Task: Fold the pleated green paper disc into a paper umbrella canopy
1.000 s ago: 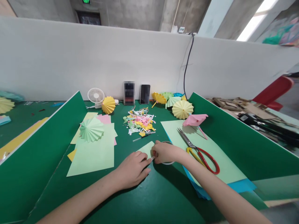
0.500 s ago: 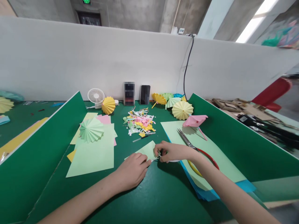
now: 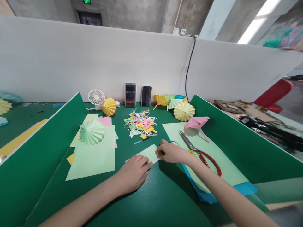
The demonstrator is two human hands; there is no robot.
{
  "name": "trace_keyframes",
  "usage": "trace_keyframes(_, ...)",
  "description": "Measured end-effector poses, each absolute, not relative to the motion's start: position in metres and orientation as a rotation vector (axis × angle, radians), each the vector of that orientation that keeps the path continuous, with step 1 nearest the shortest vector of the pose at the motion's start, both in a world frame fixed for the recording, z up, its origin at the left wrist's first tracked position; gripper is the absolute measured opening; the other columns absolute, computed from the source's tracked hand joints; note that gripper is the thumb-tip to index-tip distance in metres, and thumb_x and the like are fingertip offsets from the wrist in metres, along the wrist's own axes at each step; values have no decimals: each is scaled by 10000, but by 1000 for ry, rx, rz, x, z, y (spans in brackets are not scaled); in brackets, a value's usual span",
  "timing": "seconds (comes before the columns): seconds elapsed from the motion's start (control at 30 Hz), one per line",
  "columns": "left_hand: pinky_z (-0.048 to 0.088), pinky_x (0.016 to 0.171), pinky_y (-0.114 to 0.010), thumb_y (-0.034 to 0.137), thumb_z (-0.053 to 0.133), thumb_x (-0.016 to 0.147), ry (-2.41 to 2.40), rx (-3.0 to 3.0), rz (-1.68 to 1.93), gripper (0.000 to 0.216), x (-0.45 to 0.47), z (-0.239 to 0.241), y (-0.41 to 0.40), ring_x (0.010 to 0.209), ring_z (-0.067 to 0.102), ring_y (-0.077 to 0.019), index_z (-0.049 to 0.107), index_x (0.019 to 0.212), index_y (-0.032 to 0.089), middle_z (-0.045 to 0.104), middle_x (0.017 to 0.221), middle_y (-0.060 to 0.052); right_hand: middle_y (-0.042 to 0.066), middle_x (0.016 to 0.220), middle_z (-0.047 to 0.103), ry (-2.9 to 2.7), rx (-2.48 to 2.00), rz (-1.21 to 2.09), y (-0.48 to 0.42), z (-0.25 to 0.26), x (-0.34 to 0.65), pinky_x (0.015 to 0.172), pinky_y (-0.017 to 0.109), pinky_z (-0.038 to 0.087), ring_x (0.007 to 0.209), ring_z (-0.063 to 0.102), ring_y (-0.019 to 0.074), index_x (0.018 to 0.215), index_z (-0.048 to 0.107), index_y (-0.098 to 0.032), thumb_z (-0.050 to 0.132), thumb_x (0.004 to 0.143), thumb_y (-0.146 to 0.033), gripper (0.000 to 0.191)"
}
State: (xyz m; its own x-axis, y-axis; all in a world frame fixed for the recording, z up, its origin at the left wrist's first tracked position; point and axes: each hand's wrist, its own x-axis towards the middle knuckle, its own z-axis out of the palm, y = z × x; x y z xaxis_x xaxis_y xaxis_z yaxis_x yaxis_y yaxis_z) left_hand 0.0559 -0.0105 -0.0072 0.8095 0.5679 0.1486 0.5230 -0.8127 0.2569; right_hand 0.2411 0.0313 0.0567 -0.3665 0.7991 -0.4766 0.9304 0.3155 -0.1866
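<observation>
A small light green sheet of paper lies slantwise on the table between my hands, with a white strip along its near edge. My left hand rests over the sheet's left part, fingers closed together and pressing near that edge. At the right end of the same edge, my right hand is closed in a pinch. A thin curved strip sticks out behind this hand and seems held in it; the fingertips partly hide its other end. Scissors with red and yellow handles lie by my right forearm, which covers part of them.
Larger green sheets over blue ones lie right; more paper with a pleated green umbrella lies left. Paper scraps are piled ahead. Paper umbrellas, a fan and phones stand behind. Green partitions flank the table.
My right hand has shifted slightly up and turned over the paper's corner. The strip, before at the near side under this hand, now curves out behind it. My left hand stays put.
</observation>
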Motion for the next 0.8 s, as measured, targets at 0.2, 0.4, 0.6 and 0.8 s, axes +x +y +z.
trace_keyframes(0.2, 456, 775, -367, 184, 338, 861, 844, 2847, 335, 333, 56, -11, -10, 931, 506, -218, 459, 1168, 142, 556, 976, -103, 114, 917, 575, 2194, 1553, -535, 34, 58, 232, 552, 235, 364, 732, 586, 191, 827, 667, -148, 500, 685, -114, 221)
trace_keyframes(0.4, 463, 767, -323, 149, 323, 853, 808, 2849, 351, 302, 62, -11, -8, 895, 525, -196, 499, 1096, 121, 566, 946, -97, 147, 797, 596, 2155, 1564, -432, 31, 58, 224, 579, 271, 390, 874, 586, 284, 852, 663, -103, 481, 667, -82, 260)
trace_keyframes(0.6, 465, 734, -319, 216, 307, 875, 814, 2869, 308, 274, 77, -8, 3, 836, 535, -191, 552, 964, 131, 587, 882, -75, 157, 904, 581, 2187, 1549, -395, 28, 55, 225, 598, 274, 404, 804, 618, 256, 850, 659, -108, 470, 675, -76, 259)
trace_keyframes(0.8, 455, 707, -305, 152, 324, 861, 802, 2891, 296, 277, 81, -16, 13, 816, 518, -188, 528, 1049, 147, 595, 911, -62, 163, 1006, 538, 2208, 1545, -390, 28, 51, 228, 584, 272, 403, 704, 629, 216, 851, 661, -122, 485, 680, -107, 247)
